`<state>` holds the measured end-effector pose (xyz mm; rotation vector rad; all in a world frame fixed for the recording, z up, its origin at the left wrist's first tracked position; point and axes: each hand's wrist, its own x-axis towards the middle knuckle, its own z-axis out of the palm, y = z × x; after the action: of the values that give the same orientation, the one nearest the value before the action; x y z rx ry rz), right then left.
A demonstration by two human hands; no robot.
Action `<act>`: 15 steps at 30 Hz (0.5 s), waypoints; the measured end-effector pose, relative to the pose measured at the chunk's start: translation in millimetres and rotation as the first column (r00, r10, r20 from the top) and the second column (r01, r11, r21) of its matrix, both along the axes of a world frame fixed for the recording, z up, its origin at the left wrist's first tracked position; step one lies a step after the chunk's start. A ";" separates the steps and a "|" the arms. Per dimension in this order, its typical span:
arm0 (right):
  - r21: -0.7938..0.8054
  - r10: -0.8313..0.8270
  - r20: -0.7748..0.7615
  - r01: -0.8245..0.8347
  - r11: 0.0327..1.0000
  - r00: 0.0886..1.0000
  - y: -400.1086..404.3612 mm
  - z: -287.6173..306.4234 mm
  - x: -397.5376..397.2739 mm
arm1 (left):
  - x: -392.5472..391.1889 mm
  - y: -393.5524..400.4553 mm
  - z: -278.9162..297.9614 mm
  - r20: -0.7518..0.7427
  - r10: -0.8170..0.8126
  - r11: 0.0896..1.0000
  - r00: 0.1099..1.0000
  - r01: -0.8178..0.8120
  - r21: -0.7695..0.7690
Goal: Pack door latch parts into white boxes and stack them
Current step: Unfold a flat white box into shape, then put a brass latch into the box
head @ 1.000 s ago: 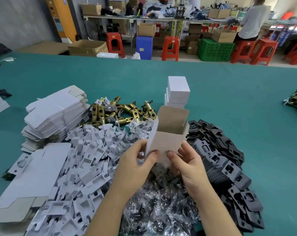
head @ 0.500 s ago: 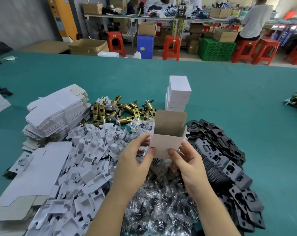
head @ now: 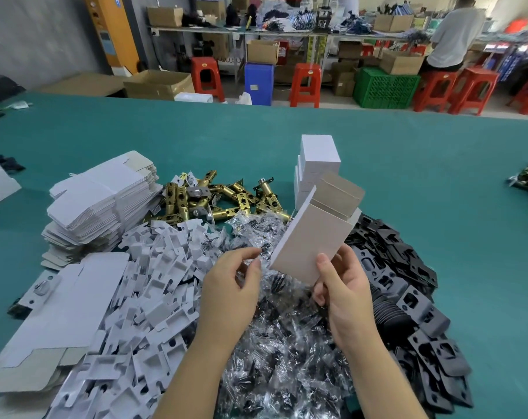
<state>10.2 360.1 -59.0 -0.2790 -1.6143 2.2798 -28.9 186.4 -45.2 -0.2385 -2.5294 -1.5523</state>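
Above the bagged parts, the right hand [head: 344, 285] pinches the tilted white box [head: 312, 240]; left hand [head: 229, 285] beside it, loosely curled, empty.

Bright, even indoor light, strongest from the far right where the background washes out pale. Shadows are soft and short on the green table [head: 407, 164]. Small glints of glare on the clear plastic bags [head: 286, 358] near centre and on the brass latches [head: 226, 201]. Wide-angle bending curves the table's far edge and stretches the corners. Far background slightly soft; near piles mostly sharp, slight smear at the bottom edge.
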 end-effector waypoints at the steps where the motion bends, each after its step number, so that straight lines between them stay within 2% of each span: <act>1: 0.006 -0.004 0.000 0.004 1.000 1.000 0.1 0.2 -0.1 | -0.1 1.0 -0.1 0.003 0.005 1.000 1.000 -0.005 -0.013; 6: -0.001 -0.031 0.020 0.031 1.000 0.999 -0.9 1.8 -0.6 | -0.7 7.1 -3.4 0.038 0.000 0.997 0.999 0.003 -0.074; 9: 0.004 -0.036 0.029 0.036 0.999 0.999 -2.5 1.1 -1.2 | 0.9 7.7 -6.5 0.090 -0.044 0.978 0.995 0.061 -0.198; 11: 0.025 -0.028 0.040 0.027 0.999 0.999 -3.5 -0.6 -2.3 | 3.1 8.8 -5.0 0.065 -0.050 0.956 0.997 0.067 -0.287; 15: 0.031 -0.046 0.063 0.044 0.999 0.997 -3.5 -3.6 -4.4 | -2.9 15.8 11.7 -0.012 0.036 0.909 0.999 -0.038 -0.415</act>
<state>5.8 356.6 -62.6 -0.3810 -1.6547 2.2325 -31.8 202.2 -33.5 -0.2415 -2.8174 -0.9784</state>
